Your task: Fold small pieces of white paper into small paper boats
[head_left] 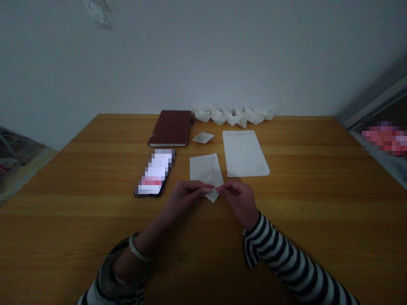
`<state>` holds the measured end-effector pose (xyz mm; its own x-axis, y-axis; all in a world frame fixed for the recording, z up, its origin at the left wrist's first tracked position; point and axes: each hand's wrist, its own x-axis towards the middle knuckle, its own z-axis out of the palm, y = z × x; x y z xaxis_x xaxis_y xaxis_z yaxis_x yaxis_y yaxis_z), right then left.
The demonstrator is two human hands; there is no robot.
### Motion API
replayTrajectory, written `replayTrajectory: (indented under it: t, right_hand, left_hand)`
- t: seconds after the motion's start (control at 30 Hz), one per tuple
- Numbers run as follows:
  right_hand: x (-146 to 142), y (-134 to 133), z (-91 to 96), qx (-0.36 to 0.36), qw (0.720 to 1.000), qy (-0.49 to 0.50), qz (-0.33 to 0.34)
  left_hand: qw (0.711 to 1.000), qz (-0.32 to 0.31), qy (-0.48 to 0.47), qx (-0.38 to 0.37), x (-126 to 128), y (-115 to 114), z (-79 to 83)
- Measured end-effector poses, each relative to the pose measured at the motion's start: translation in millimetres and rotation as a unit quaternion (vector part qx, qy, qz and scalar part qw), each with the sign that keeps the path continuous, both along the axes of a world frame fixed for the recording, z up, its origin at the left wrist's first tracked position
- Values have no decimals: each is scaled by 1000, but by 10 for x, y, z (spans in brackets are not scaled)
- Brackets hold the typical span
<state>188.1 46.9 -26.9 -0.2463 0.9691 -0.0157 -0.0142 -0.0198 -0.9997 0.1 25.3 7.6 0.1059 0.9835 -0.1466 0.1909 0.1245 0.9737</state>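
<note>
Between both hands is a small piece of folded white paper [213, 195], its corner pointing down toward me. My left hand [185, 194] pinches its left side with thumb and fingers. From the other side, my right hand [239, 195] pinches the paper close to the left fingertips. The fingers cover part of the folds. Just behind them, a flat sheet of paper [203, 166] with some printing lies on the wooden table [302, 237]. Beyond that sheet sits a small diamond-shaped folded paper [203, 137].
A lined notepad [246, 153] lies right of the sheet. To the left are a phone [155, 173] with a lit, blurred screen and a dark red notebook [171, 128]. Several folded paper boats [231, 116] stand in a row along the wall [203, 55].
</note>
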Motion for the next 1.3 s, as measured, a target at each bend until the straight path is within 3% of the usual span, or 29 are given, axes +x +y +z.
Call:
replayTrajectory:
  t: [0.13,0.3,0.53,0.7,0.97,1.3]
  right_hand:
    - [3,6,16,24,999,-5,-24]
    - [38,66,69,51,998,38,-14]
    - [-2,27,115,3,994,72,-85]
    - [-46,-49,118,-10,992,54,-112]
    - [-107,-169,103,30,987,47,-148]
    - [-134,-130,114,-28,975,89,-201]
  left_hand:
    - [999,31,-8,13,34,-25,-28]
    - [995,-11,-101,-11,14,-21,16]
    - [988,146,-45,25,106,-41,77]
    - [978,194,-81,13,219,-79,24]
    - [946,237,-217,-36,352,-110,-65]
    - [952,233,-195,-45,393,-157,-87]
